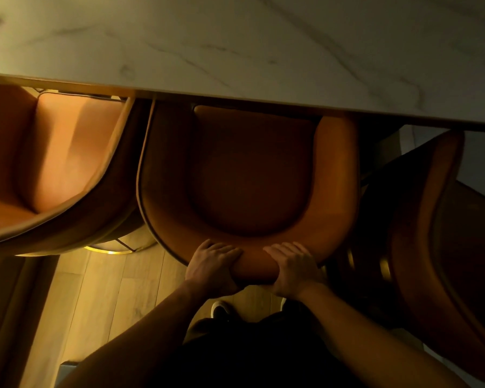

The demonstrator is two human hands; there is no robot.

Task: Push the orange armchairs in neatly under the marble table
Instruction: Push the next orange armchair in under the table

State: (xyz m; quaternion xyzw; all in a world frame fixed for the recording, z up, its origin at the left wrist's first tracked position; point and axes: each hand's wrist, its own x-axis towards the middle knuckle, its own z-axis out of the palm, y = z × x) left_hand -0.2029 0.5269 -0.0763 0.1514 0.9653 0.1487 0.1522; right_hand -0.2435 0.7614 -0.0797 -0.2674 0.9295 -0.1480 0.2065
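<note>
While you have both hands clamped on the curved back of the middle armchair [249,175], its seat front is already tucked beneath the edge of the marble table [235,46], so the trouble ahead is at the sides rather than in front. Your left hand [212,268] wraps the top rail with fingers close together over the inner face and thumb behind; your right hand [294,268] mirrors it, fingers pressed together and curled over the rail. The two hands sit near each other at the centre of the back, which gives you little leverage against twisting.

On your left, the left armchair [53,163] stands almost touching the middle one, arm shell against arm shell. If you shove unevenly, the chair could pivot and scrape that neighbour. On your right, the right armchair [437,219] is angled and pulled further out from the table; a swing that way might knock its shell. I cannot see the chair legs or the table's base, so a leg catching underneath remains possible. The arm tops may also meet the table's underside. Your shoe [220,309] on the wooden floor [104,289] sits close behind the chair base.
</note>
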